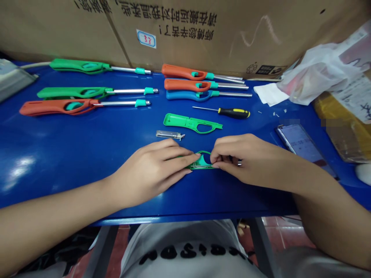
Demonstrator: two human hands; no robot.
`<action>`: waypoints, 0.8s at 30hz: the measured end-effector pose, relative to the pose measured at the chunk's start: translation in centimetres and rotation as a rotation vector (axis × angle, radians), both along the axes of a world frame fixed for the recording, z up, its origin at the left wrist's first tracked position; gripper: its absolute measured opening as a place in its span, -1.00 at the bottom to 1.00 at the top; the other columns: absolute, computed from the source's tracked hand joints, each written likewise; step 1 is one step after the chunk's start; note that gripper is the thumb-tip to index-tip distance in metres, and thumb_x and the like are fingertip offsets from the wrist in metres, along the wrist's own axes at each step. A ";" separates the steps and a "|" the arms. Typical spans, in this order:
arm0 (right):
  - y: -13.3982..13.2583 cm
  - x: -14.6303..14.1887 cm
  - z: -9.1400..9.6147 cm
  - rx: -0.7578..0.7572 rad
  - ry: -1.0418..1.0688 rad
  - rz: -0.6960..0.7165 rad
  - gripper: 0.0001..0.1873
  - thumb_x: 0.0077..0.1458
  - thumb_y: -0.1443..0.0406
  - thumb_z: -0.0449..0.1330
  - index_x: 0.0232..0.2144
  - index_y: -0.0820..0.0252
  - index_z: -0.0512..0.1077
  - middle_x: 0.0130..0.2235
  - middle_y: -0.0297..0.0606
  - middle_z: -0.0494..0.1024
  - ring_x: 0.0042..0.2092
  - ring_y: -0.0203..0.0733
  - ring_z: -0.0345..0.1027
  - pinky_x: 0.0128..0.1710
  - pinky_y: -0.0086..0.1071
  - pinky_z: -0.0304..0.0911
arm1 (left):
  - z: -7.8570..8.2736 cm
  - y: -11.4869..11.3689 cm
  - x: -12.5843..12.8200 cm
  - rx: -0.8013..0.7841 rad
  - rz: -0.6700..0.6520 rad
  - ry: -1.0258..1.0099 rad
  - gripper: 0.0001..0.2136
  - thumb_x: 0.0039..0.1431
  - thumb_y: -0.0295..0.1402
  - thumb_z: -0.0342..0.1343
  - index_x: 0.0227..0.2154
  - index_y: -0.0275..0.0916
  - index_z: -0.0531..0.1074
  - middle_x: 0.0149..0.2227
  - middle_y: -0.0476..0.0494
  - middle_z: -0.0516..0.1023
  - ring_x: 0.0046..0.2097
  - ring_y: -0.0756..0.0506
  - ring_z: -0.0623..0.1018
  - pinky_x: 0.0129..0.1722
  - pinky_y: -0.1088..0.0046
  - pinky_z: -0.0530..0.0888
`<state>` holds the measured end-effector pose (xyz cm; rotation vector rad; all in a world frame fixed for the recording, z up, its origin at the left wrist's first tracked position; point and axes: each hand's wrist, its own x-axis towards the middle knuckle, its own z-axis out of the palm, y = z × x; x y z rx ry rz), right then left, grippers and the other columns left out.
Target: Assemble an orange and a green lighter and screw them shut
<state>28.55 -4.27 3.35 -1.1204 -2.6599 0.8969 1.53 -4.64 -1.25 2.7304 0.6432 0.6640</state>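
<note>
A green lighter casing half (192,168) lies on the blue table, with a turquoise trigger (200,161) and thin pale wires inside. Over its left end rests my left hand (152,166), the fingers holding it down and hiding that part. My right hand (232,156) is closed, thumb and fingertips pinched at the casing's right end; any small part between them is hidden. Just beyond lie the other green casing half (185,122) and a clear fuel tank (168,134). A black and yellow screwdriver (233,112) sits further back.
Green lighters (78,66) and a red lighter (58,107) lie at the back left. Orange lighters (179,71) and a blue one (185,95) lie at the back centre. A phone (304,144), plastic bag (313,73) and small white bits stand right. A cardboard box (185,50) closes the back.
</note>
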 end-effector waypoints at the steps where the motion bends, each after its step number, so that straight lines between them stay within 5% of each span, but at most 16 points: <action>1: -0.1 -0.1 0.1 -0.003 0.008 -0.004 -0.86 0.24 0.43 0.14 -0.31 0.16 0.47 -0.31 -0.34 0.53 -0.32 -0.29 0.37 -0.32 -0.38 0.18 | -0.1 0.0 0.0 -0.023 0.010 -0.022 -0.72 0.37 -0.41 0.16 0.11 -0.25 0.47 0.00 -0.14 0.64 -0.02 -0.12 0.57 0.05 0.31 0.52; 7: -0.5 -1.0 -0.2 0.016 0.092 -0.067 -0.89 0.26 0.34 0.19 -0.18 0.12 0.50 -0.21 -0.32 0.51 -0.34 -0.32 0.32 -0.34 -0.38 0.19 | -0.1 0.3 0.4 -0.076 0.064 -0.066 -0.68 0.34 -0.30 0.22 0.09 -0.27 0.46 -0.04 -0.19 0.64 -0.03 -0.12 0.60 0.06 0.31 0.50; 16: -0.2 -1.7 -1.8 0.056 0.091 -0.036 -0.85 0.34 0.29 0.14 -0.17 0.12 0.53 -0.09 -0.26 0.48 -0.15 -0.24 0.42 -0.15 -0.33 0.27 | 2.4 3.4 -1.5 -0.029 0.297 0.038 -0.76 0.30 -0.30 0.15 -0.05 -0.25 0.56 -0.09 -0.20 0.56 -0.07 -0.18 0.51 0.01 0.18 0.46; 24: -0.3 -1.5 -2.1 0.089 0.085 0.017 -0.88 0.31 0.25 0.20 -0.18 0.13 0.52 -0.07 -0.25 0.50 -0.17 -0.24 0.43 -0.17 -0.33 0.29 | 1.4 5.1 -2.3 -0.184 0.250 0.080 -0.83 0.35 -0.29 0.14 -0.15 -0.24 0.56 -0.17 -0.16 0.58 -0.11 -0.14 0.53 -0.05 0.27 0.46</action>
